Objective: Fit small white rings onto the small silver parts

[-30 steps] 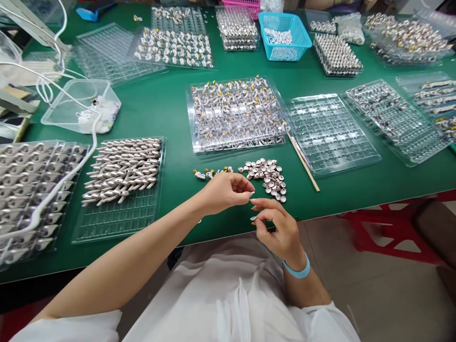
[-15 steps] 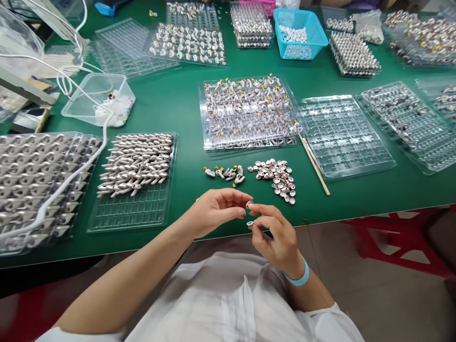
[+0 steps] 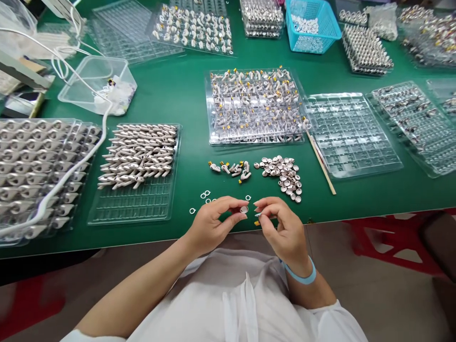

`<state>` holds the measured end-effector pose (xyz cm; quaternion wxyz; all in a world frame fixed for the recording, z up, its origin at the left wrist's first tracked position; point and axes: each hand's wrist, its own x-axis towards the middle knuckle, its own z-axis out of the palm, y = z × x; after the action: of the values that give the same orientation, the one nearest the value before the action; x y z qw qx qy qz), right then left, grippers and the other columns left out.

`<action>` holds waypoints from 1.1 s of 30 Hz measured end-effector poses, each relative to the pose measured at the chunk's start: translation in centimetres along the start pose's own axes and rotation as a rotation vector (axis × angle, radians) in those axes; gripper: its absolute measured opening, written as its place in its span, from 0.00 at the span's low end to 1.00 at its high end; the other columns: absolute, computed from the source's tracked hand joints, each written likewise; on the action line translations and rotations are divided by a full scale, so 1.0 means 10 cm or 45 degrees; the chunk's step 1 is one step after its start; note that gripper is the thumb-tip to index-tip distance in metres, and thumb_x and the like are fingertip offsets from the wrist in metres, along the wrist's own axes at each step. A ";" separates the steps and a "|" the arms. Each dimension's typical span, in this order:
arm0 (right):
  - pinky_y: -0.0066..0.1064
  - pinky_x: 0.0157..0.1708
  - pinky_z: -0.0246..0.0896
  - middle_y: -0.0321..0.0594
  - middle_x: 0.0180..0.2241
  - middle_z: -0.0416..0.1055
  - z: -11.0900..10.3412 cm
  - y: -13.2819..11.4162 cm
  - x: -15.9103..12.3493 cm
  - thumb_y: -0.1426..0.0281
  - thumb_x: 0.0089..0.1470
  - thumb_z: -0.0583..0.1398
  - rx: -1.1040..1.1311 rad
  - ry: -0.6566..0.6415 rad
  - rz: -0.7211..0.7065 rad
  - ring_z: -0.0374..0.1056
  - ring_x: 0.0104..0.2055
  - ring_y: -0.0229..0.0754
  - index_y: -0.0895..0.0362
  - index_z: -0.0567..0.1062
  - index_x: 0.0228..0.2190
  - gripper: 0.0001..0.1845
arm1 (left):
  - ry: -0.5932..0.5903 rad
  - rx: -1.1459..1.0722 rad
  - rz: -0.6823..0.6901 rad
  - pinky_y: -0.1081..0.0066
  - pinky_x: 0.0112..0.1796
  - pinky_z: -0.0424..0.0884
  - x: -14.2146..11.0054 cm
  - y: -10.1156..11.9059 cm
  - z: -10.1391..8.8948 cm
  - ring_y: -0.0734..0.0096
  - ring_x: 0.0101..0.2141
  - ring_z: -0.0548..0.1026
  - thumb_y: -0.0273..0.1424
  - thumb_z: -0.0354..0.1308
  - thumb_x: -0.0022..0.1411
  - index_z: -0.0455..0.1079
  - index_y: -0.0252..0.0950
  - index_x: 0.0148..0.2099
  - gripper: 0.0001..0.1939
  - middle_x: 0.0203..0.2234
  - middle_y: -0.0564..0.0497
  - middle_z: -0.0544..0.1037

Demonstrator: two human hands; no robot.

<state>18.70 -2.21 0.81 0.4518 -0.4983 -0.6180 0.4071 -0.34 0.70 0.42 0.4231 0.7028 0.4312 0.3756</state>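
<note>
On the near side of the heap of caps, a round cap is pinched in the fingertips of the left hand. Nearer than the heap too, a small white piece with a yellow tab is gripped by the right hand. Left of the heap, stemmed parts are grouped; nearer and further left, white rings are scattered. Beyond it, a filled clear tray is set.
</note>
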 end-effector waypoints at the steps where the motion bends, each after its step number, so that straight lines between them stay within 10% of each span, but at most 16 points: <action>1: 0.31 0.37 0.66 0.41 0.39 0.70 -0.01 -0.01 0.03 0.78 0.56 0.57 -0.036 -0.019 -0.002 0.69 0.41 0.40 0.55 0.69 0.31 0.07 | -0.003 0.005 0.030 0.77 0.37 0.74 -0.01 -0.01 0.01 0.74 0.33 0.77 0.24 0.61 0.62 0.75 0.36 0.47 0.10 0.34 0.50 0.81; 9: 0.30 0.33 0.60 0.35 0.29 0.63 0.03 -0.04 0.16 0.77 0.57 0.56 -0.194 -0.230 -0.008 0.61 0.32 0.37 0.55 0.66 0.28 0.07 | 0.015 0.062 0.159 0.75 0.37 0.74 -0.06 -0.04 0.06 0.72 0.34 0.78 0.23 0.58 0.64 0.74 0.36 0.50 0.13 0.34 0.48 0.81; 16: 0.29 0.30 0.60 0.35 0.28 0.63 0.05 -0.05 0.18 0.77 0.57 0.55 -0.207 -0.276 0.008 0.62 0.31 0.37 0.55 0.67 0.28 0.07 | 0.032 0.138 -0.094 0.73 0.36 0.75 -0.08 0.02 0.04 0.70 0.31 0.78 0.30 0.61 0.62 0.75 0.36 0.44 0.08 0.31 0.49 0.81; 33: 0.24 0.25 0.59 0.33 0.26 0.67 -0.03 -0.02 0.25 0.74 0.56 0.57 -0.146 -0.412 0.252 0.63 0.26 0.33 0.56 0.69 0.26 0.07 | 0.059 0.106 0.173 0.71 0.35 0.74 -0.09 -0.05 0.10 0.70 0.31 0.78 0.24 0.58 0.64 0.75 0.36 0.44 0.08 0.31 0.48 0.82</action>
<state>18.65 0.21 1.48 0.2754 -0.5095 -0.6527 0.4885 0.06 -0.24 -0.57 0.3569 0.7387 0.4074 0.4012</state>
